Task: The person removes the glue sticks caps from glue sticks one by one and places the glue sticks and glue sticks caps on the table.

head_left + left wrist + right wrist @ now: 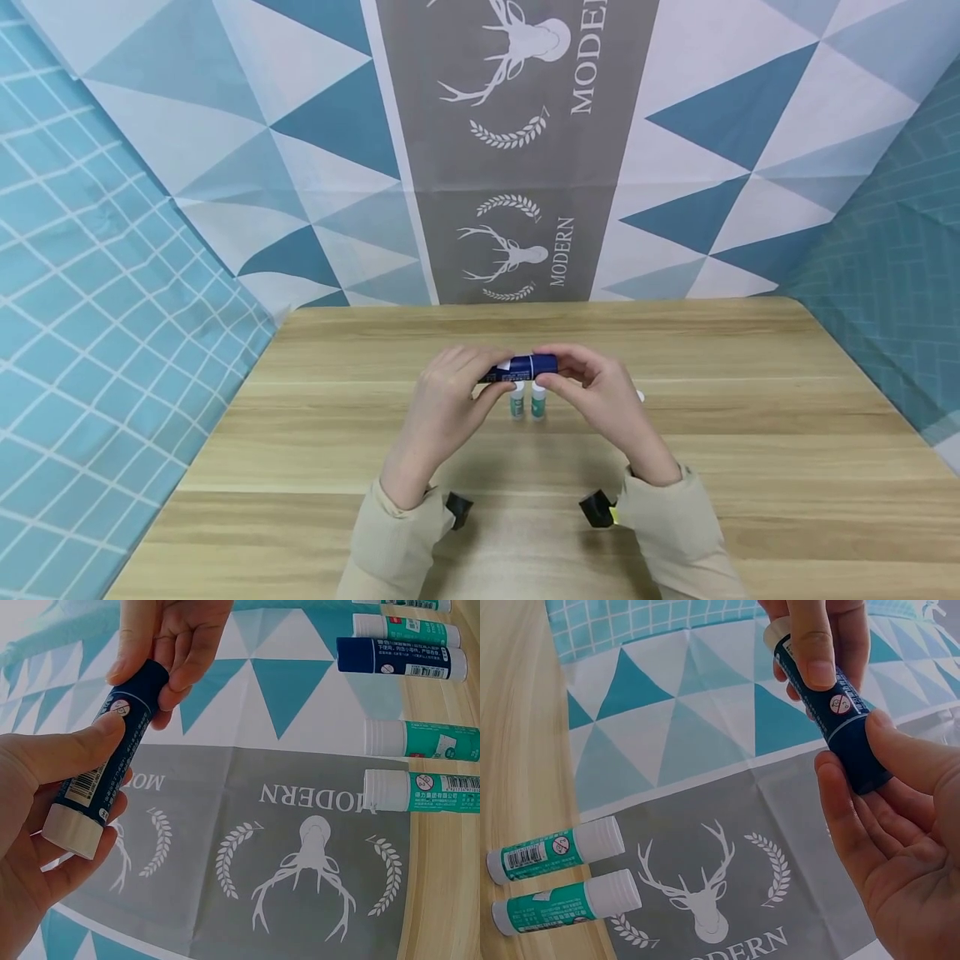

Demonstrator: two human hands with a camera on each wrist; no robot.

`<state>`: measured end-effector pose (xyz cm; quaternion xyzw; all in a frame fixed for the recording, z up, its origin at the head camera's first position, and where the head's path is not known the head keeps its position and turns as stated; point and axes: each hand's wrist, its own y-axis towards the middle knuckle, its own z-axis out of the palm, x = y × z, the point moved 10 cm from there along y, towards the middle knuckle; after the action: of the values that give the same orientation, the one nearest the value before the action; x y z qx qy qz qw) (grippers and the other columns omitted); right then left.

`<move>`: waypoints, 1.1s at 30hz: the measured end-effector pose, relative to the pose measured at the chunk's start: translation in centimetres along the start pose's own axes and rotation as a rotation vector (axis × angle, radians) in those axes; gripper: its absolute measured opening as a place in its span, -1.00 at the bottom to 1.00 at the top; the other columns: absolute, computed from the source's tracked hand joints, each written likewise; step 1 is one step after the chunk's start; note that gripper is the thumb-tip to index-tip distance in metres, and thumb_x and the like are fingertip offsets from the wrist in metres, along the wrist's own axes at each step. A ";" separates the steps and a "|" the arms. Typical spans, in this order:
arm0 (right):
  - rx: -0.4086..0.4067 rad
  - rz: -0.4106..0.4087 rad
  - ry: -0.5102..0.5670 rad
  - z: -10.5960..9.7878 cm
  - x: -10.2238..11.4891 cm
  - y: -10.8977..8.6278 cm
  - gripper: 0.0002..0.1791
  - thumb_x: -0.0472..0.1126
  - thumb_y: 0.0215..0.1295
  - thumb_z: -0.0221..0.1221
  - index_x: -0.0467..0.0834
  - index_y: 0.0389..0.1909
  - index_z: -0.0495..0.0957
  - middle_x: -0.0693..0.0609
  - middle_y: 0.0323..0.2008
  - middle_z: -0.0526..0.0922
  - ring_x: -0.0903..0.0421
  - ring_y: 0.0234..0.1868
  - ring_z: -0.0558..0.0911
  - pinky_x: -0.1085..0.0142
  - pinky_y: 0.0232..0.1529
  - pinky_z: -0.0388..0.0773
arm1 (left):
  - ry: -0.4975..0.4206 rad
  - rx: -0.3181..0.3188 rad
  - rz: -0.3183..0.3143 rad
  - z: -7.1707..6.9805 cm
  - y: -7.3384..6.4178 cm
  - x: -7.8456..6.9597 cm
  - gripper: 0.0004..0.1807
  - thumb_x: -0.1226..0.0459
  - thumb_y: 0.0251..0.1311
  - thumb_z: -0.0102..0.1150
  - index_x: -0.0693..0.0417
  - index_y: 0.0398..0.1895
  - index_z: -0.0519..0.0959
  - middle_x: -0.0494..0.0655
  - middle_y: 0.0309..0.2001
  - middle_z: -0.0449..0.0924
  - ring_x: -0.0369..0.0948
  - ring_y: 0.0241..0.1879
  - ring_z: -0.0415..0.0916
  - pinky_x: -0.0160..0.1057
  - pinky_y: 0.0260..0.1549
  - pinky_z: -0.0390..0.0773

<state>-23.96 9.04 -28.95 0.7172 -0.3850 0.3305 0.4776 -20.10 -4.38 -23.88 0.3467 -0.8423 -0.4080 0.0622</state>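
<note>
L hand [446,404] & R hand [603,404] are both on one blue tube [519,368], held up above the tabletop [337,433], approx. midway btwn its left & right edges, toward the far edge. L hand grips the body nr the white end (covered in the head view, but plain in both wrist views), thumb across the label side, fingers curled round the back. R hand pinches the dark cap end btwn thumb & fingers. Cap's on, w/ a thin pale ring at the join. Tube's abt level, roughly parallel w/ the far edge, cap end toward the right edge.

Nearby, a pair of green tubes [538,407] stands upright side by side on the tabletop, white ends up, w/ the far edge beyond. Further toward the right edge stands a second blue tube [401,660], dark end up, a third green tube [412,630] just beside it; one more green-labelled tube [412,604] is cut off by the pic's top.

Patterned cloth [697,92] w/ triangles & deer heads hangs past the far edge. Beige sleeves [393,542] cover both forearms; a black wrist piece [597,508] shows by each.
</note>
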 end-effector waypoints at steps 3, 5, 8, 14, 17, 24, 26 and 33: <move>0.010 -0.010 -0.021 0.0 0.2 0.2 -0.68 -0.26 0.13 0.21 -0.18 -0.06 0.54 -0.06 -0.31 0.67 0.21 -0.34 0.61 0.41 -0.32 0.54 | -0.003 -0.003 0.002 0.0 0.1 0.1 -0.68 0.26 -0.06 0.34 0.08 -0.17 0.60 -0.13 -0.28 0.65 -0.24 -0.27 0.54 -0.27 -0.19 0.49; 0.021 -0.008 -0.032 -0.1 0.3 0.4 -0.68 -0.24 0.12 0.21 -0.17 -0.06 0.55 -0.05 -0.31 0.67 0.18 -0.35 0.61 0.42 -0.40 0.51 | -0.002 -0.005 0.004 0.0 0.1 0.1 -0.68 0.26 -0.06 0.34 0.08 -0.17 0.60 -0.12 -0.28 0.65 -0.24 -0.28 0.54 -0.27 -0.20 0.49; 0.027 -0.003 -0.035 -0.2 0.3 0.6 -0.68 -0.24 0.12 0.21 -0.15 -0.06 0.55 -0.05 -0.31 0.66 0.13 -0.36 0.63 0.42 -0.46 0.48 | 0.004 -0.004 0.015 0.0 0.3 0.1 -0.69 0.26 -0.05 0.33 0.09 -0.17 0.60 -0.12 -0.28 0.64 -0.24 -0.28 0.53 -0.28 -0.20 0.49; 0.013 -0.013 -0.026 -0.9 0.1 0.4 -0.69 -0.28 0.13 0.20 -0.19 -0.06 0.54 -0.09 -0.32 0.67 0.12 -0.36 0.64 0.42 -0.41 0.52 | -0.007 -0.004 0.050 0.5 0.7 -0.1 -0.69 0.25 -0.04 0.33 0.10 -0.17 0.60 -0.13 -0.28 0.64 -0.25 -0.27 0.53 -0.29 -0.20 0.47; -0.012 -0.018 -0.048 -1.5 0.1 0.3 -0.69 -0.29 0.13 0.20 -0.19 -0.06 0.54 -0.09 -0.33 0.66 0.13 -0.37 0.63 0.43 -0.38 0.54 | -0.027 -0.006 0.062 0.8 1.1 -0.2 -0.69 0.24 -0.03 0.32 0.11 -0.16 0.60 -0.12 -0.26 0.64 -0.24 -0.26 0.53 -0.30 -0.19 0.47; -0.020 -0.009 -0.043 -2.0 0.0 0.2 -0.68 -0.28 0.13 0.20 -0.18 -0.05 0.53 -0.09 -0.33 0.66 0.20 -0.38 0.62 0.42 -0.34 0.56 | -0.054 -0.014 0.073 1.0 1.5 -0.4 -0.69 0.24 -0.04 0.32 0.11 -0.18 0.60 -0.11 -0.25 0.64 -0.25 -0.27 0.52 -0.31 -0.23 0.46; -0.025 -0.011 -0.034 -2.0 0.0 0.1 -0.69 -0.30 0.13 0.20 -0.19 -0.06 0.54 -0.10 -0.33 0.66 0.21 -0.38 0.61 0.42 -0.33 0.56 | -0.051 -0.010 0.076 1.0 1.5 -0.4 -0.70 0.24 -0.04 0.32 0.11 -0.18 0.60 -0.11 -0.25 0.65 -0.25 -0.27 0.52 -0.31 -0.23 0.46; -0.030 -0.032 -0.024 -1.9 0.2 0.1 -0.68 -0.31 0.13 0.20 -0.21 -0.06 0.53 -0.12 -0.30 0.66 0.20 -0.36 0.62 0.42 -0.32 0.56 | -0.061 -0.007 0.073 1.0 1.5 -0.3 -0.69 0.24 -0.04 0.32 0.11 -0.18 0.61 -0.11 -0.23 0.65 -0.24 -0.22 0.54 -0.30 -0.16 0.47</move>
<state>-24.18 10.80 -28.14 0.7198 -0.3842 0.3086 0.4889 -21.08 -2.89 -23.44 0.3028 -0.8545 -0.4188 0.0525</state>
